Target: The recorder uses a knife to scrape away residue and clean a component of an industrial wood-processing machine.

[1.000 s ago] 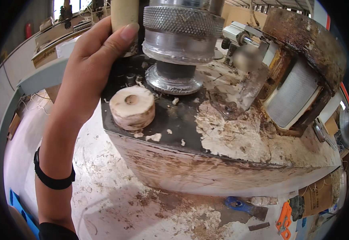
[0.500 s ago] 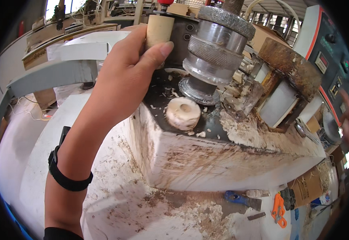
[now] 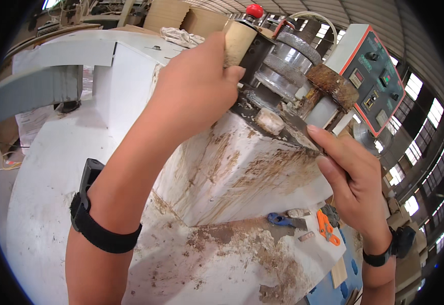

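Note:
My left hand (image 3: 194, 89) is closed around a pale cream cylinder (image 3: 238, 44), beside a dark metal bracket (image 3: 258, 56) on a white machine. Low at the right, my right hand (image 3: 351, 178) pinches a thin, flat dark strip (image 3: 299, 126) between thumb and index finger. The strip lies along the residue-crusted top edge of the machine; its far end is hard to make out. Near its tip sits a short whitish round piece (image 3: 269, 122). Behind that stands a knurled metal cylinder (image 3: 283, 71).
A rusty-brown block (image 3: 333, 86) stands right of the knurled cylinder, before a control panel (image 3: 374, 76). A red knob (image 3: 254, 10) tops the bracket. On the stained lower surface (image 3: 206, 274) lie a blue-handled scraper (image 3: 285, 220) and an orange tool (image 3: 327, 229).
My right hand has come in from the right rim to the machine's top edge with the dark strip. My left hand keeps hold of the cream cylinder. The view has shifted and tilted.

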